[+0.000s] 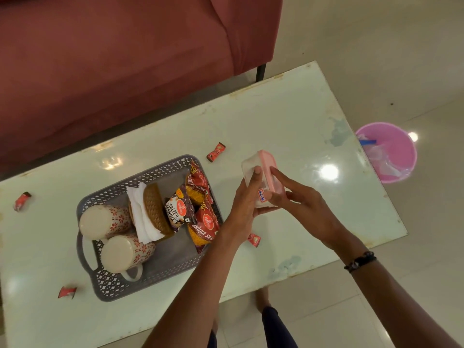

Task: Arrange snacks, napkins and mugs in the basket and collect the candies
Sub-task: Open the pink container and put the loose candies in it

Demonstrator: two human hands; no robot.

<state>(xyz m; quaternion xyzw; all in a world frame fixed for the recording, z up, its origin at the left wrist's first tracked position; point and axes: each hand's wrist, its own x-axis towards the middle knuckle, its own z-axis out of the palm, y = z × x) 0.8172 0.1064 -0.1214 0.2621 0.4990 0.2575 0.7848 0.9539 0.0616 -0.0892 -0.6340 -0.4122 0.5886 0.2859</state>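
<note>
So right now I've got both hands on the small clear plastic box with the pink lid [261, 179], holding it up over the pale glossy table [288, 116], just right of the basket. My left hand [244, 209] is wrapped round the body of it, thumb pressed on the clear side, and my right hand [303, 204] has its fingers laid along the pink lid edge, looks like I'm about to pop it open for the candies. The box is tipped on its side, long axis running away from me. Basket part looks done: the grey woven plastic basket [105, 285] already has the two patterned mugs [118, 237], the white napkins [140, 212] and the snack packets [200, 209]. The nearest red-wrapped candy [254, 239] is right under my left wrist, another candy [216, 151] sits beyond the basket, and two stray candies [22, 200] are well off to the left, so left hand's the closer one for those.
</note>
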